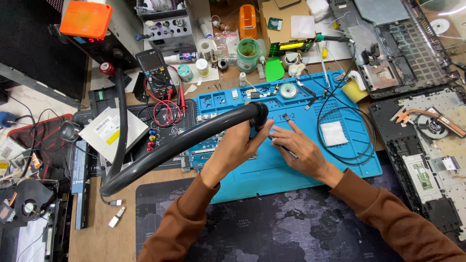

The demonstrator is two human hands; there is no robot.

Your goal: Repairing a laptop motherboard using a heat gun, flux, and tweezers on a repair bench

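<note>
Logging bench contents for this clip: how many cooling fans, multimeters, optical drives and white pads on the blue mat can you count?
Cooling fans: 2, one at the left edge, one by the copper heat pipe
Multimeters: 1
Optical drives: 1
White pads on the blue mat: 1
Total: 5

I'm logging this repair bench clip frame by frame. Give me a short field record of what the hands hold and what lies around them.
setting: cluttered electronics bench, seen from above
left hand: gripping the end of a thick black flexible hose
right hand: holding a thin dark tool, resting on the blue work mat
under the hands: a circuit board, partly hidden
left of mat: multimeter with red leads
right of mat: opened laptop chassis
</note>
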